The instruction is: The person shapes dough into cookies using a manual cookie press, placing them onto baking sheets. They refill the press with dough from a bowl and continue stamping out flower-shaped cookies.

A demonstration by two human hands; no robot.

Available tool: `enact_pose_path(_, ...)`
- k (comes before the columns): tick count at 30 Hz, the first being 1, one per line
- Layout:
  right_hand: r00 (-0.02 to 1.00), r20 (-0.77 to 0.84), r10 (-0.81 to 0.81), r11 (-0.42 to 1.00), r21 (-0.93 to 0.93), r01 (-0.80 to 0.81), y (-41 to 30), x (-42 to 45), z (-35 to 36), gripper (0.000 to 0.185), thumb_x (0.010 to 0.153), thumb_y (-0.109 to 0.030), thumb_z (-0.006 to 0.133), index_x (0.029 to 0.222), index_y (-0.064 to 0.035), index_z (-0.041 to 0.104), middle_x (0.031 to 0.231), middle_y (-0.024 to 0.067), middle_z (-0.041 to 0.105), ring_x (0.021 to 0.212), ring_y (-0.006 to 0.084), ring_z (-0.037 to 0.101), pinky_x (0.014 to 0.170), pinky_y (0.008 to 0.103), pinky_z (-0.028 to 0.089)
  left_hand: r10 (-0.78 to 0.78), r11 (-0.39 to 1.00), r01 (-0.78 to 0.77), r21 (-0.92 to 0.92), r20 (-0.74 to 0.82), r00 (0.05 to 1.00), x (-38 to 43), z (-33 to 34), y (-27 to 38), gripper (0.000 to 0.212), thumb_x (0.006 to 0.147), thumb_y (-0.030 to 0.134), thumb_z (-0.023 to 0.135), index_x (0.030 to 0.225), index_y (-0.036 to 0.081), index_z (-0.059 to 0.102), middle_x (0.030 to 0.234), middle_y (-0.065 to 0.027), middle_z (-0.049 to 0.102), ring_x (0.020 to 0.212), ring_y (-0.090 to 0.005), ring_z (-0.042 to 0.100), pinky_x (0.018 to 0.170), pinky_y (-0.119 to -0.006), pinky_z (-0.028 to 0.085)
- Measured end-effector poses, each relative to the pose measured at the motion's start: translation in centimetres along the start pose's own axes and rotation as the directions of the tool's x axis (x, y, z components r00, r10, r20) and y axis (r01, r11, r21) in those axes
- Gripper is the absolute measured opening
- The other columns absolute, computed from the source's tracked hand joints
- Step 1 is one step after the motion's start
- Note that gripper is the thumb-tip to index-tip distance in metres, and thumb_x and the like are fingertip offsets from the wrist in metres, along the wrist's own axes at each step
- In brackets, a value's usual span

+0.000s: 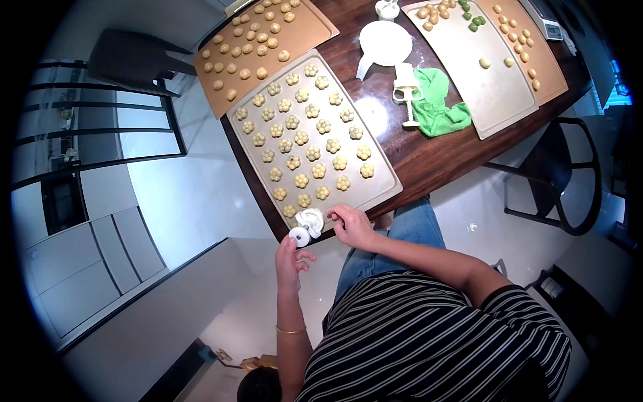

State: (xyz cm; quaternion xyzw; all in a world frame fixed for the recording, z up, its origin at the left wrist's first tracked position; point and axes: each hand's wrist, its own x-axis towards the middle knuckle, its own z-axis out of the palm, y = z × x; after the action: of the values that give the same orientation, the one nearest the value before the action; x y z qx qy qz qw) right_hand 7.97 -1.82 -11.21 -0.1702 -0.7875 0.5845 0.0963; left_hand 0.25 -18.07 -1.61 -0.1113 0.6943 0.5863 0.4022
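Note:
My left hand (290, 261) is at the near left corner of the table, its fingertips on the round knob (299, 236) of a white plastic press mould (311, 222). The mould is tilted over the corner of a metal baking tray (384, 193). Close to the mould's right side is my right hand (350, 226), fingers curled inward; whether anything is between them is too small to tell. Rows of pale flower-shaped dough pieces (313, 153) cover much of the tray.
Dough balls (262, 37) sit on a brown tray (321, 25) at far left. A white plastic disc-topped piece (386, 42), a white screw clamp (409, 95) and a green cloth (439, 108) lie mid-table. Rightward, another tray (495, 100) holds tan and green balls (472, 21). A black chair (552, 166) stands right.

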Motion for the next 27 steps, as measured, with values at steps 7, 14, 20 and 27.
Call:
enact_pose_path(7,1.0,0.011,-0.029,0.999,-0.04,0.029,0.6,0.8,0.4,0.033,0.069,0.004,0.05,0.101,-0.0027,0.058,0.085,0.013,0.058,0.07,0.0303,0.059,0.063,0.037,0.049,-0.082,0.974,0.109,-0.199,0.141,0.987,1.5,0.0,-0.3,0.048,0.092,0.037,0.044,0.125,0.002,0.043,0.104,-0.0186,0.06,0.064,-0.0245,0.064,0.041,-0.022,0.044)
enact_pose_path(14,0.999,0.029,-0.038,0.997,-0.063,0.039,0.1,1.5,1.0,0.035,0.069,0.004,0.05,0.102,-0.0019,0.058,0.092,0.0155,0.059,0.078,0.0328,0.06,0.068,0.0386,0.05,0.047,0.945,0.032,-0.326,0.231,0.972,3.1,0.5,-0.8,0.052,0.088,0.032,0.053,0.124,-0.005,0.043,0.097,-0.0153,0.062,0.063,-0.0194,0.064,0.045,-0.02,0.045)
enact_pose_path(20,0.999,0.033,-0.017,0.997,-0.07,0.019,-0.4,1.6,0.8,0.044,0.068,0.004,0.049,0.111,-0.0037,0.052,0.102,0.0171,0.059,0.083,0.036,0.06,0.071,0.042,0.05,0.095,0.952,-0.036,-0.306,0.182,0.979,3.3,0.6,-1.1,0.045,0.089,0.026,0.055,0.117,-0.007,0.049,0.087,-0.0149,0.064,0.057,-0.0156,0.061,0.044,-0.019,0.043)
enact_pose_path(27,0.987,0.162,0.016,0.996,-0.085,-0.003,-0.2,1.5,1.0,0.055,0.067,0.003,0.052,0.12,-0.0068,0.045,0.108,0.0177,0.058,0.088,0.0363,0.059,0.073,0.0434,0.049,0.11,0.963,-0.083,-0.254,0.094,0.989,2.5,0.3,-1.2,0.034,0.09,0.02,0.055,0.112,-0.005,0.053,0.08,-0.0157,0.065,0.047,-0.0123,0.055,0.042,-0.019,0.041)
